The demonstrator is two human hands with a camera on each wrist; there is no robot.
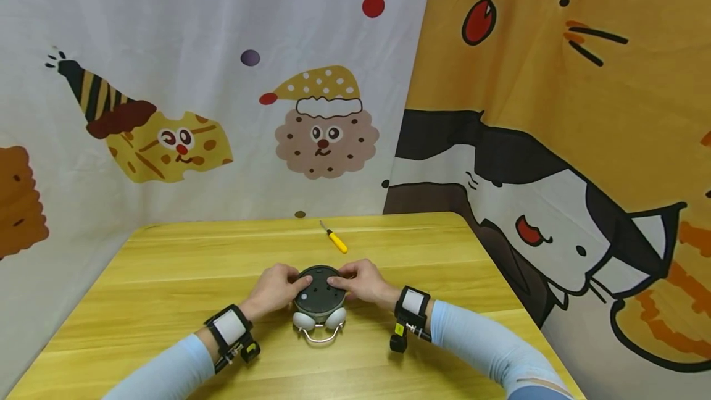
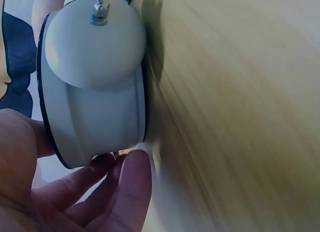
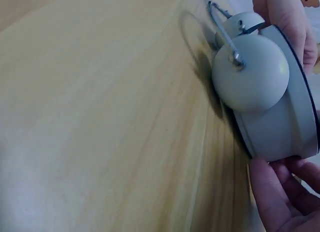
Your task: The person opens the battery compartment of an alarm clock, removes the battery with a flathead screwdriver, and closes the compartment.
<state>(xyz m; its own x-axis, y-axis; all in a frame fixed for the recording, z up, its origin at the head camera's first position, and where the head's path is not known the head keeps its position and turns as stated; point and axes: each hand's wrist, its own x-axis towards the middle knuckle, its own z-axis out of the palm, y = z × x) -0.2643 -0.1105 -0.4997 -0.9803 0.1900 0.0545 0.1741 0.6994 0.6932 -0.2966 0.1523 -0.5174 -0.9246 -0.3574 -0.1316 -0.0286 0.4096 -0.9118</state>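
Note:
A twin-bell alarm clock [image 1: 319, 294] lies on the table with its dark back facing up and its two pale bells and wire handle toward me. My left hand [image 1: 276, 289] grips its left side, thumb on the back plate and fingers curled under the rim. On the opposite side my right hand [image 1: 363, 283] holds it the same way. In the left wrist view the light grey casing [image 2: 102, 117] of the clock shows above the fingertips. The right wrist view shows a rounded bell [image 3: 251, 72] and the fingers at the casing's lower edge. The dial is hidden.
A screwdriver [image 1: 336, 241] with a yellow handle lies beyond the clock, toward the table's far edge. The yellow wood-grain table [image 1: 183, 276] ends at a printed curtain [image 1: 222, 29] behind it and another on the right.

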